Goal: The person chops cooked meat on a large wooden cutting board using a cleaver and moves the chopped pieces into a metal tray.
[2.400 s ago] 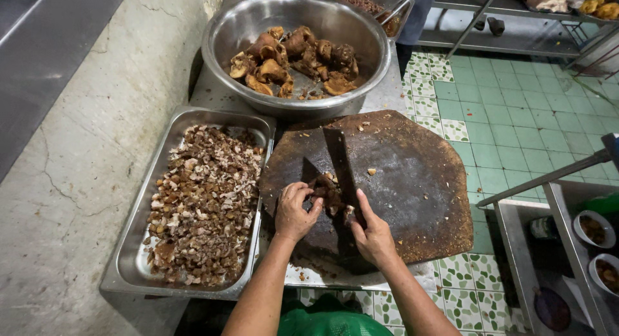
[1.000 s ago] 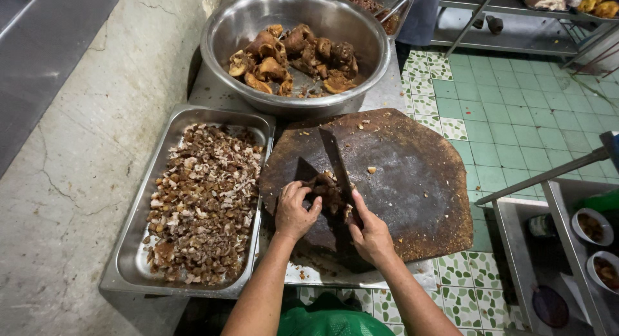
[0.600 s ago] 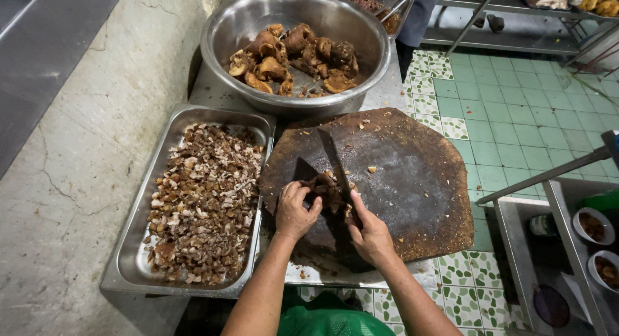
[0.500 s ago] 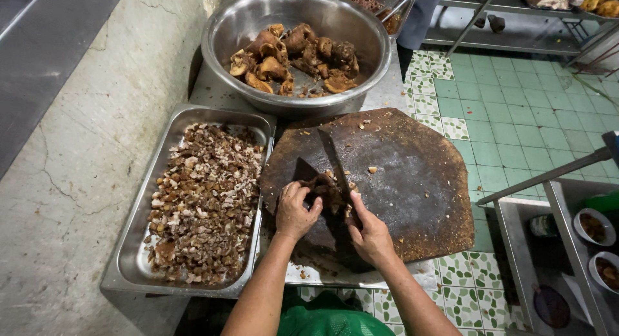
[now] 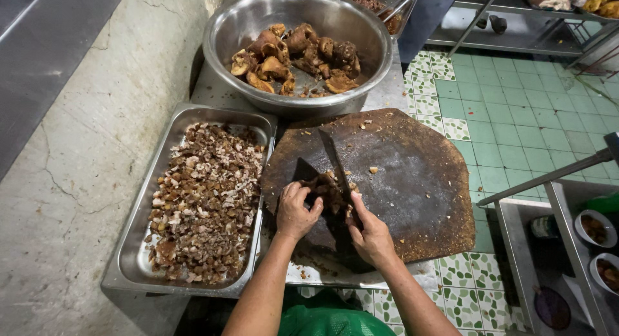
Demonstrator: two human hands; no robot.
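Note:
My right hand (image 5: 369, 233) grips the handle of a cleaver (image 5: 333, 157) whose blade stands on edge over a dark round chopping board (image 5: 412, 175). My left hand (image 5: 295, 209) presses down on a brown piece of cooked meat (image 5: 327, 185) right beside the blade. Small crumbs of meat lie scattered on the board.
A steel tray (image 5: 161, 175) heaped with chopped brown meat (image 5: 206, 200) sits left of the board. A big steel bowl (image 5: 235, 23) with large meat chunks (image 5: 296, 55) stands behind. A concrete wall runs along the left; green tiled floor and steel shelving with small bowls (image 5: 593, 226) lie right.
The cleaver blade has shifted slightly over the meat between frames, rising and falling in small strokes. Both hands stay in nearly the same place on the board.

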